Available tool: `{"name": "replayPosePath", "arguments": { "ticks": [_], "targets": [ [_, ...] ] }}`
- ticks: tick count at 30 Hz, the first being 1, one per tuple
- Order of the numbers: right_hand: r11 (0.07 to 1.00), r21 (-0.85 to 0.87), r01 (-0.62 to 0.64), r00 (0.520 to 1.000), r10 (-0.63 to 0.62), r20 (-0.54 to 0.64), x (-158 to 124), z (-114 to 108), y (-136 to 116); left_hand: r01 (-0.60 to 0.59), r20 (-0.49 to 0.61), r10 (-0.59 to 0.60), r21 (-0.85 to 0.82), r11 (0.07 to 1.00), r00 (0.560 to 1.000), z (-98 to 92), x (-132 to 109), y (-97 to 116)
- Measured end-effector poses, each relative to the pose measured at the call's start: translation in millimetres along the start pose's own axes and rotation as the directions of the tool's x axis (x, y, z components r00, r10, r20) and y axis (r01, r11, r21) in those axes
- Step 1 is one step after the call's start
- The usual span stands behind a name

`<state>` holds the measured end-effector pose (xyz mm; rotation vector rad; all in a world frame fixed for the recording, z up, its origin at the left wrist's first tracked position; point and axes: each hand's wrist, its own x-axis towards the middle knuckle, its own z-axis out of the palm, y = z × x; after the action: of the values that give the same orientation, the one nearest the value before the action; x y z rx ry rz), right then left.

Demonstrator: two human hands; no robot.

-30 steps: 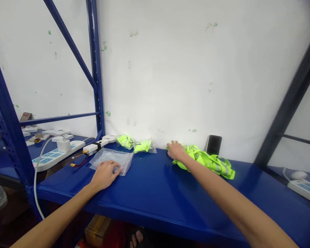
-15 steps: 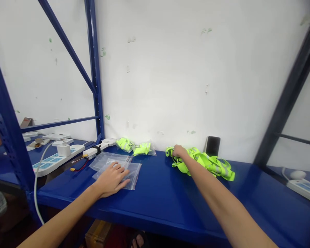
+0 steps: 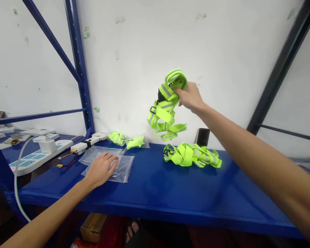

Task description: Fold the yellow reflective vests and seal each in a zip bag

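Note:
My right hand [image 3: 188, 96] is closed on a neon-yellow reflective strap vest [image 3: 165, 110] and holds it in the air before the white wall, its loops dangling. Below it a pile of more neon straps [image 3: 192, 155] lies on the blue shelf [image 3: 170, 193]. My left hand [image 3: 101, 168] lies flat, fingers spread, on a clear zip bag [image 3: 122, 168], which overlaps a second clear bag [image 3: 95, 154] behind it. Two bagged neon vests [image 3: 127, 140] rest against the wall.
A black phone-like block [image 3: 202, 136] leans on the wall behind the pile. At left sit a white power strip [image 3: 33, 156] with a charger, a white cable, a small white device with red wires [image 3: 79, 148], and blue rack posts [image 3: 80, 69]. A sandalled foot [image 3: 131, 232] shows below.
My right hand closed on one neon strap vest in the pile and lifted it up off the shelf. My left hand slid a clear bag toward the right and rests on it.

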<state>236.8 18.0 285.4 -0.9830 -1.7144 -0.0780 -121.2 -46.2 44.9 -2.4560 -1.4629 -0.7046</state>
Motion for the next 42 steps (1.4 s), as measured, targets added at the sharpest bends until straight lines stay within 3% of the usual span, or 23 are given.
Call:
{"name": "replayPosePath", "arguments": {
  "ticks": [3,5,8,10,12,13,16,21,23,25,27,31,34,39,40,42],
  "targets": [
    [0.962,0.273,-0.013,0.997,-0.009,0.081,-12.1,-0.2,-32.3,0.065,-0.097,-0.091,-0.242,0.968,0.991,-9.1,5.6,14.2],
    [0.914,0.398,-0.077,0.990,0.023,0.138,-26.4,7.5,-50.4,0.142,-0.047,-0.195,-0.523,0.840,0.980,-14.4,10.1,27.6],
    [0.828,0.505,-0.242,0.949,0.093,0.302,-51.2,24.0,-68.3,0.235,0.129,-0.275,-0.888,0.396,0.953,-21.7,15.5,50.4],
    [0.764,0.531,-0.366,0.884,0.107,0.455,-67.7,36.6,-72.0,0.253,0.232,-0.175,-0.961,0.110,0.957,-25.9,15.5,66.7],
    [0.710,0.541,-0.451,0.816,0.083,0.572,-83.7,50.4,-68.6,0.284,0.286,-0.028,-0.957,-0.053,0.958,-27.9,11.9,82.8],
    [0.685,0.546,-0.483,0.793,0.077,0.605,-91.5,57.9,-64.5,0.305,0.303,0.033,-0.949,-0.085,0.952,-27.6,8.9,90.0],
    [0.639,0.527,-0.561,0.759,0.142,0.635,-114.0,81.3,-47.1,0.343,0.334,0.105,-0.936,-0.076,0.937,-20.4,-2.0,104.1],
    [0.582,0.584,-0.566,0.786,0.168,0.595,-142.1,106.5,-23.2,0.318,0.321,-0.016,-0.929,0.191,0.947,1.0,-13.0,102.2],
    [0.569,0.598,-0.564,0.782,0.136,0.608,-147.4,105.9,-19.1,0.273,0.266,-0.060,-0.930,0.245,0.962,2.7,-12.5,101.1],
    [0.598,0.569,-0.565,0.754,0.094,0.650,-148.5,98.5,-15.5,0.227,0.218,-0.061,-0.942,0.248,0.974,-3.1,-9.6,103.9],
    [0.684,0.501,-0.531,0.734,0.076,0.675,-145.8,85.6,-10.4,0.196,0.194,-0.029,-0.954,0.227,0.981,-14.1,-5.0,109.0],
    [0.842,0.286,-0.457,0.719,0.160,0.677,-133.9,52.0,7.2,0.133,0.140,0.005,-0.950,0.283,0.990,-36.0,4.3,112.6],
    [0.835,0.250,-0.491,0.685,0.193,0.703,-124.6,27.6,21.4,0.097,0.082,-0.055,-0.925,0.366,0.995,-45.2,9.1,107.2],
    [0.756,0.453,-0.473,0.744,0.067,0.664,-119.8,7.9,23.1,0.036,-0.043,-0.182,-0.910,0.413,0.982,-54.7,19.8,106.6],
    [0.741,0.467,-0.482,0.714,0.024,0.699,-121.5,8.4,18.1,0.037,-0.049,-0.203,-0.916,0.400,0.978,-55.5,22.3,108.3],
    [0.725,0.459,-0.513,0.587,-0.094,0.804,-127.7,13.3,3.6,0.038,-0.046,-0.239,-0.941,0.336,0.970,-55.0,26.5,111.8]
  ]
}}
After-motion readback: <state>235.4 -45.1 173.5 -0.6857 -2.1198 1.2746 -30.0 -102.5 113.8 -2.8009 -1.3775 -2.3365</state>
